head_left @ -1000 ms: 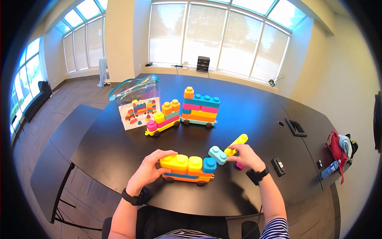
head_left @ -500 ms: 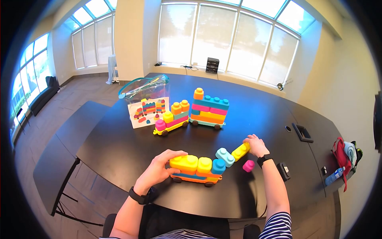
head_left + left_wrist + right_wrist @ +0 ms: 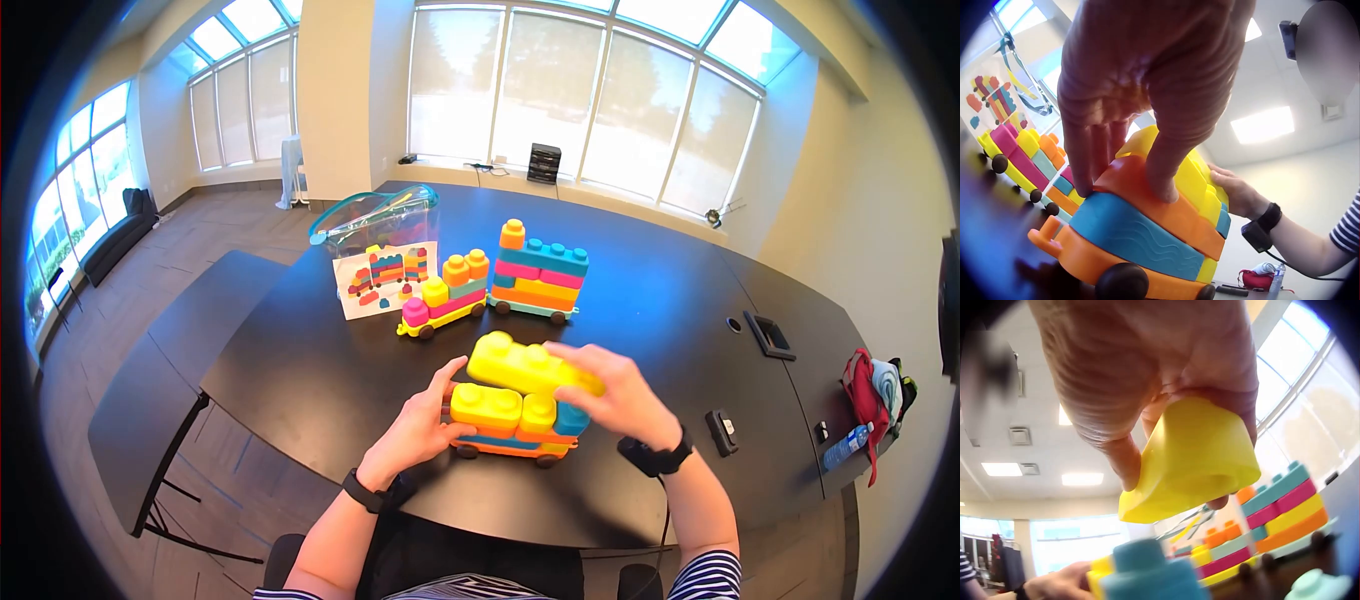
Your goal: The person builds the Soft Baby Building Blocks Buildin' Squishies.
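Note:
The right hand (image 3: 622, 396) pinches a long yellow block (image 3: 525, 366) by its right end, holding it above the near block car; in the right wrist view thumb and fingers grip that yellow block (image 3: 1194, 459) over a blue block (image 3: 1147, 569). On the car's left end, the left hand (image 3: 412, 430) grips the orange and yellow blocks (image 3: 486, 405). The left wrist view shows its thumb against an orange block (image 3: 1141, 194), above a blue block (image 3: 1135, 234) and an orange wheeled base (image 3: 1094, 259). The car stands on the table.
Behind are two joined block cars (image 3: 445, 306) (image 3: 540, 280) and a clear bag (image 3: 385, 220) with a picture card (image 3: 385, 280). A black device (image 3: 721, 432) lies right of the hands; a red bag (image 3: 862, 385) and water bottle (image 3: 848, 446) are farther right.
The right hand has lifted the yellow block from the table and carried it left over the near car. The left hand still grips the car. The head view has shifted slightly.

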Tool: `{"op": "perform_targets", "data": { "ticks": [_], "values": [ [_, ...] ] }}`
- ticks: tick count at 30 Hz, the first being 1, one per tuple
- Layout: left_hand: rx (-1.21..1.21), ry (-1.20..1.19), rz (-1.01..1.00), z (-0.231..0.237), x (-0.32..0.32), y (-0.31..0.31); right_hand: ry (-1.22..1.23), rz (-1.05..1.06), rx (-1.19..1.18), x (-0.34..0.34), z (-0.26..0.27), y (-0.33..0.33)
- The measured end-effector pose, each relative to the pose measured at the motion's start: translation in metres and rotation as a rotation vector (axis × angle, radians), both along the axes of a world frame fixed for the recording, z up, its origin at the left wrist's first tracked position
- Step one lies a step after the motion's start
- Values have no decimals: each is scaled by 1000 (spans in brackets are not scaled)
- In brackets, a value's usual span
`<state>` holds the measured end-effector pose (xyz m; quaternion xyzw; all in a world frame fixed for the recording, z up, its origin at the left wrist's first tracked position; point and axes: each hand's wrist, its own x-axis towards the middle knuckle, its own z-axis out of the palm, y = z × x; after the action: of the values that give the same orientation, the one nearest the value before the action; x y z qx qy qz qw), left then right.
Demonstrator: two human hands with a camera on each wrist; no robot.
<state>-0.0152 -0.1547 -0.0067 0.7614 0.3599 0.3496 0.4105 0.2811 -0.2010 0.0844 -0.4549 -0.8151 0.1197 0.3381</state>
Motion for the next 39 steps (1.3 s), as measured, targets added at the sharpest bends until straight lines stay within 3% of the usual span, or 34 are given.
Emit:
{"op": "perform_targets", "data": {
  "ticks": [3, 9, 15, 30, 33, 35, 37, 39],
  "values": [
    [-13, 3, 0, 0, -1, 1, -161, 20, 114, -12, -12, -1],
    [-2, 21, -4, 3, -2, 2, -178, -11, 84, -22, -10, -8],
    [1, 49, 18, 6, -3, 1, -285, -23, 241, -31, -26, -8],
    [76, 55, 13, -3, -11, 7, -242, -21, 104, -35, -30, -6],
    [74, 42, 10, -2, -13, 6, -157, 99, -5, -21, -25, 4],
    [57, 37, 17, -3, -14, 7, 233, 189, -316, -5, -18, 8],
    [20, 38, 36, -4, -17, 8, 316, 9, -292, 20, -28, 22],
    [16, 19, 32, -1, -22, 8, 37, -283, -192, 49, -43, 35]
  ]
}}
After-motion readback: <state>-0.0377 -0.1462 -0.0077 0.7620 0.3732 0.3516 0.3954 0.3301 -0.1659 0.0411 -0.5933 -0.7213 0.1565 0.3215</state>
